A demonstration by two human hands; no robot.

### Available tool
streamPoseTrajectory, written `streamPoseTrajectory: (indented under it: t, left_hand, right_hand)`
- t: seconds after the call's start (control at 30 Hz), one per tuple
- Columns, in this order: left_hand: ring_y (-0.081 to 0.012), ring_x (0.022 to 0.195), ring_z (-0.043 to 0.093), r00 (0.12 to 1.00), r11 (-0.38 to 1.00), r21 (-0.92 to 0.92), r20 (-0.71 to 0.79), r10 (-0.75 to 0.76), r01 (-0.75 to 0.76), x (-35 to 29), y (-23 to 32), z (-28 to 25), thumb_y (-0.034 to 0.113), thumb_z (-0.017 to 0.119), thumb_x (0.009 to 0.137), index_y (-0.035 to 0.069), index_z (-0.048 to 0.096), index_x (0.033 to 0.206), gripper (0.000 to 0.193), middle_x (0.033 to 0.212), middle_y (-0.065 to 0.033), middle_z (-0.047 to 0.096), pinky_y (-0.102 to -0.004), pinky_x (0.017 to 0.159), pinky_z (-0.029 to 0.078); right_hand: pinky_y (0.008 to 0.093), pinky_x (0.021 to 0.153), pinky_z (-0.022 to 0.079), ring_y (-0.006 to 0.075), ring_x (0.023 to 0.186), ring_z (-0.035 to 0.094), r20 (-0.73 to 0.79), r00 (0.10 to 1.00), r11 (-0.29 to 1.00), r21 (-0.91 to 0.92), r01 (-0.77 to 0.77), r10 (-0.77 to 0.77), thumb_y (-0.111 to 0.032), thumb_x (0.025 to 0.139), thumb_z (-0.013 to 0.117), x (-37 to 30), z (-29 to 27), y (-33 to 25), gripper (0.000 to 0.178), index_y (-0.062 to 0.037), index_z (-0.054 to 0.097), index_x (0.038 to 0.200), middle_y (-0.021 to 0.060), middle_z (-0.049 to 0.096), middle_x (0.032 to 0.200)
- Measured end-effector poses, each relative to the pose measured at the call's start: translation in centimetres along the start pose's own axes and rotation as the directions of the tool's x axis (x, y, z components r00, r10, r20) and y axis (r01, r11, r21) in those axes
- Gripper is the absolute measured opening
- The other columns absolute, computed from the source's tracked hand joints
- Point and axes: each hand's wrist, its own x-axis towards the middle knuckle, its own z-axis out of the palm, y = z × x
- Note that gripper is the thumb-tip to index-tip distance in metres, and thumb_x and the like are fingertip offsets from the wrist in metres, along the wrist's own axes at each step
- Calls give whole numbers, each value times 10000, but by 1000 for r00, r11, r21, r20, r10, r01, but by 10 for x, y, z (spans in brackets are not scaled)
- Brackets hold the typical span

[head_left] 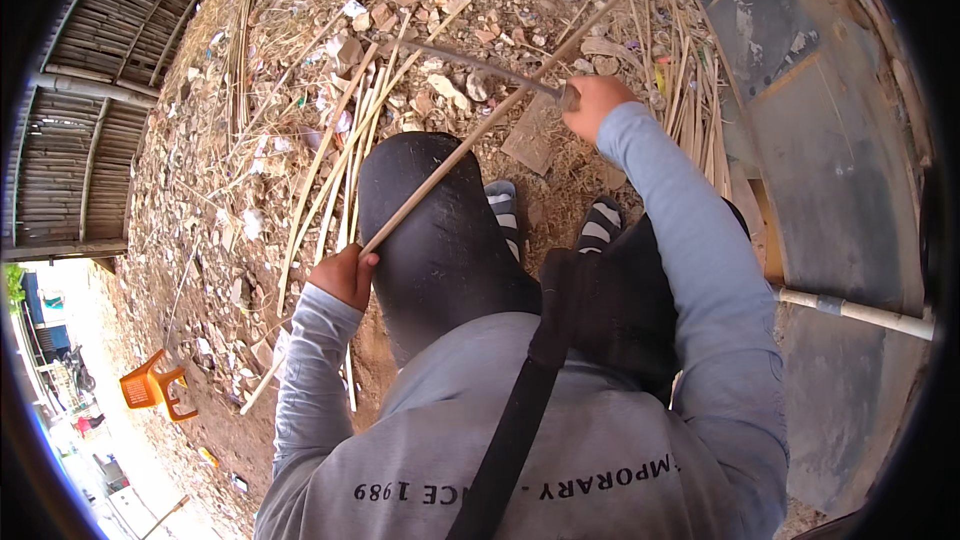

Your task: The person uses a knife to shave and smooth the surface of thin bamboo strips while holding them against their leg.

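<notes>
My left hand (345, 276) is closed around a long bamboo strip (440, 172) beside my left knee. The strip slants up and away to the right, passing over my left thigh. In my right hand (598, 106) is a long knife (480, 66), gripped by its handle. Its narrow dark blade points to the far left and crosses the strip. Whether the edge touches the strip I cannot tell. Several loose pale bamboo strips (335, 155) lie on the ground beyond my left knee.
More split strips (692, 105) lie on the right, beside grey sheet panels (845, 190). Rubble and straw cover the ground (300, 70). A flat piece of board (533, 135) lies beyond my feet. Left stand a bamboo slat wall (65, 160) and an orange plastic chair (150, 386).
</notes>
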Motion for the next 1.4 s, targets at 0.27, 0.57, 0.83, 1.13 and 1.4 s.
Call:
streamPoseTrajectory:
  t: [0.27, 0.57, 0.83, 1.13, 1.4]
  left_hand:
    - [-438, 629, 582, 1000, 1000, 23, -5, -3, 3, -7, -3, -4, 329, 482, 951, 15, 538, 816, 346, 636, -228, 577, -495, 574, 455]
    - [-435, 606, 582, 1000, 997, 76, -1, 14, -13, -7, -17, 2, 346, 500, 941, 29, 531, 817, 341, 643, -225, 584, -493, 559, 462]
    - [-429, 611, 592, 999, 997, 79, 30, 20, -22, 1, -6, -13, 352, 493, 945, 33, 527, 807, 349, 642, -223, 588, -489, 557, 471]
    - [-434, 601, 585, 993, 986, 139, 67, -102, 92, -23, -1, -27, 363, 500, 938, 29, 543, 808, 361, 622, -217, 583, -488, 556, 470]
    - [-431, 577, 555, 976, 982, -22, 125, -181, 185, -74, -40, -39, 391, 486, 939, 4, 568, 743, 441, 589, -232, 543, -489, 526, 410]
  right_hand:
    - [427, 854, 497, 358, 921, 629, 66, 997, 998, -36, 53, -50, -263, 730, 661, -14, -24, -21, 419, -28, 631, 1075, 208, 655, 970]
    - [416, 841, 502, 357, 910, 633, -9, 999, 996, -76, 42, -43, -254, 731, 657, -10, -21, -9, 408, -62, 634, 1091, 193, 660, 975]
    - [407, 865, 499, 340, 954, 626, -20, 995, 992, -80, -101, 100, -266, 732, 665, 4, -16, 22, 425, -104, 632, 1124, 173, 660, 1003]
    - [427, 776, 505, 356, 857, 637, -126, 979, 986, 70, -154, 162, -239, 713, 651, 2, -15, 39, 354, -80, 659, 1029, 194, 662, 899]
    - [442, 748, 515, 369, 817, 635, 12, 979, 973, -111, 202, -202, -255, 692, 665, -21, -7, -16, 328, -115, 649, 988, 170, 656, 816]
